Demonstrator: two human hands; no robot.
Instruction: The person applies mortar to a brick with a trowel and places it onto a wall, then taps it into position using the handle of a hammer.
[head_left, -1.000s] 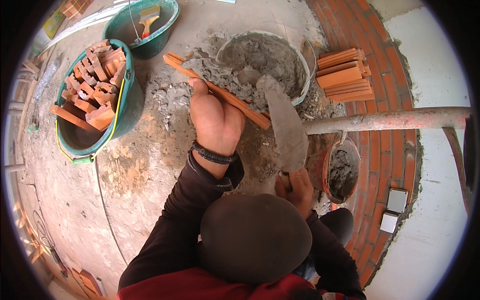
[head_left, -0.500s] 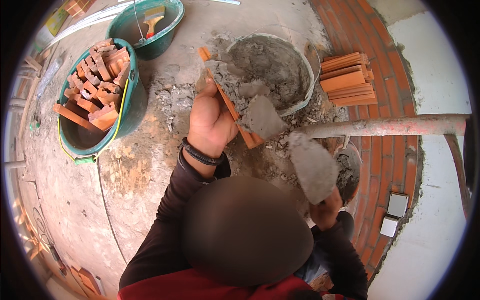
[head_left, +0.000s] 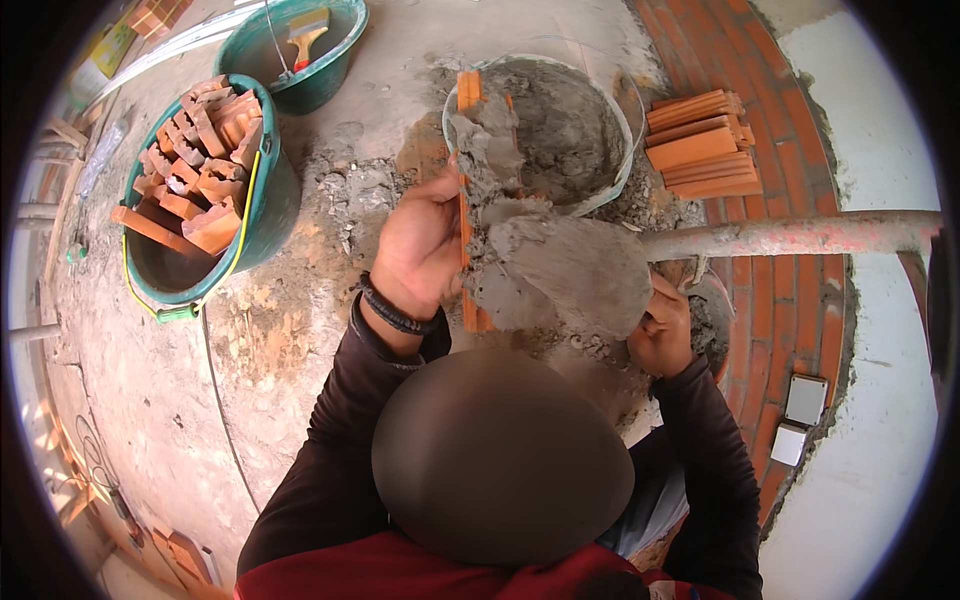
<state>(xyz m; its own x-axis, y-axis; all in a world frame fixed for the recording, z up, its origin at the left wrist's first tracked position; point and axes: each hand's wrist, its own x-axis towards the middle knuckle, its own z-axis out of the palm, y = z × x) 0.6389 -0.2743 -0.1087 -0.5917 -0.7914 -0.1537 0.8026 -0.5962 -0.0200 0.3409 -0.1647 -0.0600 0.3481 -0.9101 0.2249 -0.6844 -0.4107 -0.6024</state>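
My left hand (head_left: 418, 245) is closed around the edge of a thin orange brick tile (head_left: 478, 317), held upright from my view. Lumpy grey mortar (head_left: 490, 150) covers much of the tile's right side. In my right hand (head_left: 663, 328) is a trowel whose mortar-coated blade (head_left: 590, 275) lies against the lower part of that mortar; its handle is mostly hidden by the fingers. Just beyond the tile stands a round bucket (head_left: 612, 195) of wet mortar, partly covered by the tile's upper end.
At the left, a green bucket (head_left: 270, 215) holds broken brick pieces, with a brush in a green basin (head_left: 345, 60) behind it. Brick tiles (head_left: 700, 145) are stacked at the right. A pole (head_left: 790, 235) juts in above my right hand, by the brick strip (head_left: 775, 330).
The tile has turned from slanted to nearly straight up and down. My right hand has risen, bringing the trowel blade leftward onto the mortar on the tile.
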